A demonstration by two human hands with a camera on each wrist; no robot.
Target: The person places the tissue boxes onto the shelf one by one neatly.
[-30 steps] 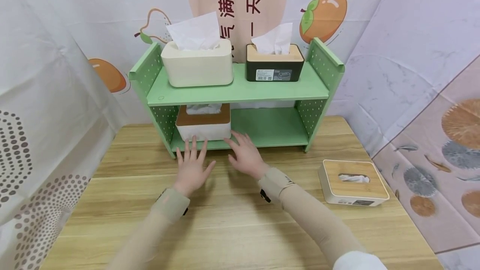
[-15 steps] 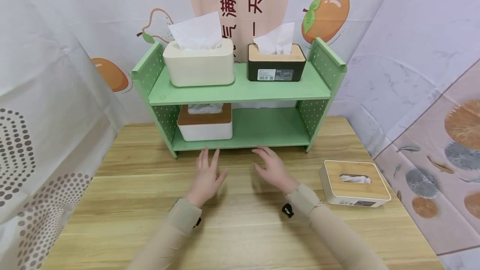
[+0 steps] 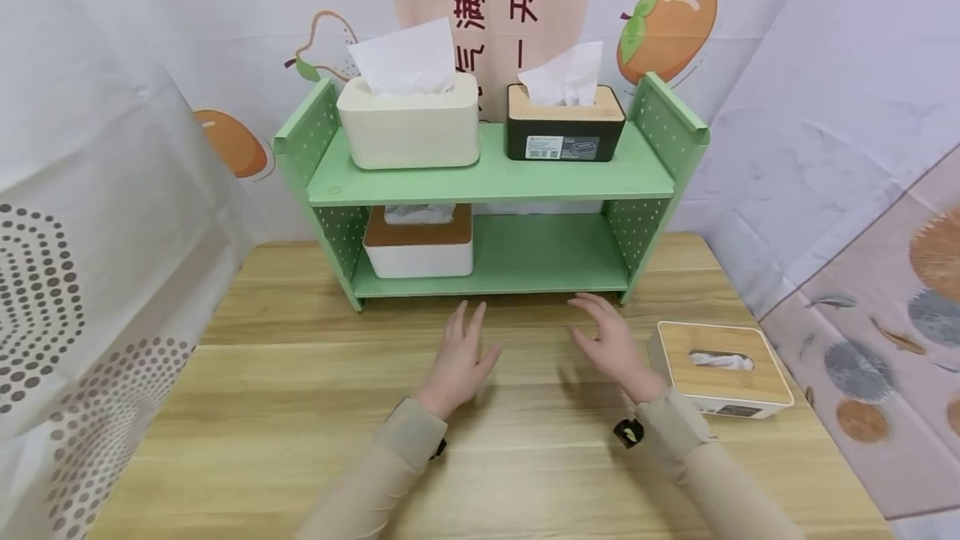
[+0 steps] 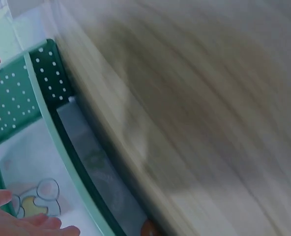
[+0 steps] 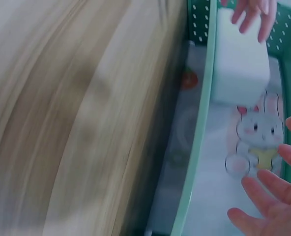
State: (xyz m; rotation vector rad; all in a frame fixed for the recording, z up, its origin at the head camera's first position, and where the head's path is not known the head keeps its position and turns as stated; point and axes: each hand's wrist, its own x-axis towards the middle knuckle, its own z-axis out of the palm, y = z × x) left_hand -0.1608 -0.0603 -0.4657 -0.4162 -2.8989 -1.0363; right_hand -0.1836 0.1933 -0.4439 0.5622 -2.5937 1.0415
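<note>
Both hands hover empty over the wooden table in front of the green shelf (image 3: 491, 186). In the head view my left hand (image 3: 456, 367) has its fingers extended and thumb spread, below the lower shelf's front edge. To its right, my right hand (image 3: 611, 348) has bent, spread fingers, left of a tissue box with a bamboo lid (image 3: 682, 357). A white tissue box with a brown lid (image 3: 420, 261) sits at the left of the lower shelf. In the right wrist view the right hand's fingers (image 5: 266, 189) are spread, apart from the white box (image 5: 241, 64).
On the upper shelf stand a cream tissue box (image 3: 411, 136) at left and a black tissue box with a wooden lid (image 3: 566, 138) at right, both with tissue sticking up. Patterned curtains (image 3: 112, 107) hang around the wooden table (image 3: 285, 407).
Both hands have drawn back from the white tissue box on the lower shelf and moved right, the right hand towards the bamboo-lidded box. The boxes stay put; the head view shifts slightly.
</note>
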